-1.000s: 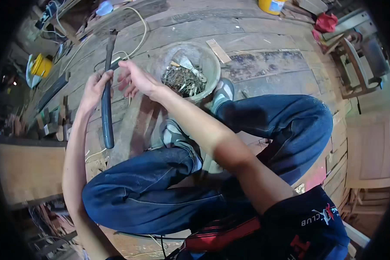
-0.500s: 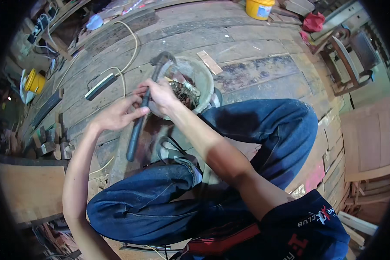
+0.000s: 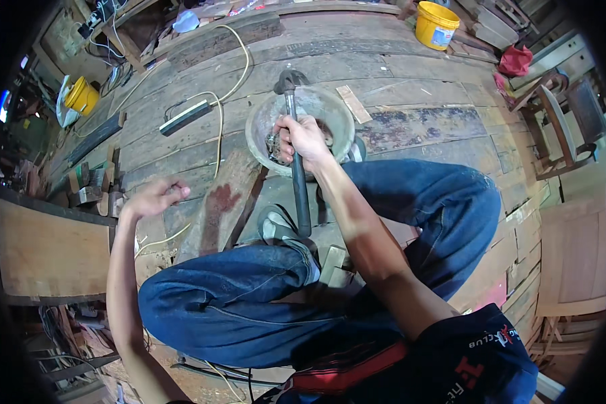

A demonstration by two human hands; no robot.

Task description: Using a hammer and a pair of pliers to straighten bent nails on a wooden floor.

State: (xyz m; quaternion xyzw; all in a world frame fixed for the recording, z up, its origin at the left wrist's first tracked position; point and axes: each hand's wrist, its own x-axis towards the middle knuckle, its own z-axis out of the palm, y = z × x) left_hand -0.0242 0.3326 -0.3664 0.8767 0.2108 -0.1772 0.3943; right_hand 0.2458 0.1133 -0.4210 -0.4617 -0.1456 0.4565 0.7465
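My right hand point(image 3: 306, 143) is closed around the middle of a hammer point(image 3: 301, 195) with a dark handle. Its metal head points away from me, over the far rim of a round grey bucket point(image 3: 345, 116). Small mixed pieces lie inside the bucket, mostly hidden by this hand and too small to name. My left hand point(image 3: 156, 196) hovers apart on the left with loosely bent fingers, and I see nothing in it. The nearest thing below it is a wooden plank point(image 3: 230, 176) with a dark reddish patch.
Around the bucket spreads a floor of worn boards, with a thin wood offcut point(image 3: 354, 104) beside the rim. A pale cord point(image 3: 220, 135) and a dark bar-shaped block point(image 3: 184, 118) lie to the left. Yellow buckets point(image 3: 438, 25) stand farther off, and a wooden chair point(image 3: 560, 124) is at right.
My left hand has come off the hammer and moved left. The right hand has swung the hammer to the right, from the bucket's left side to across its middle.
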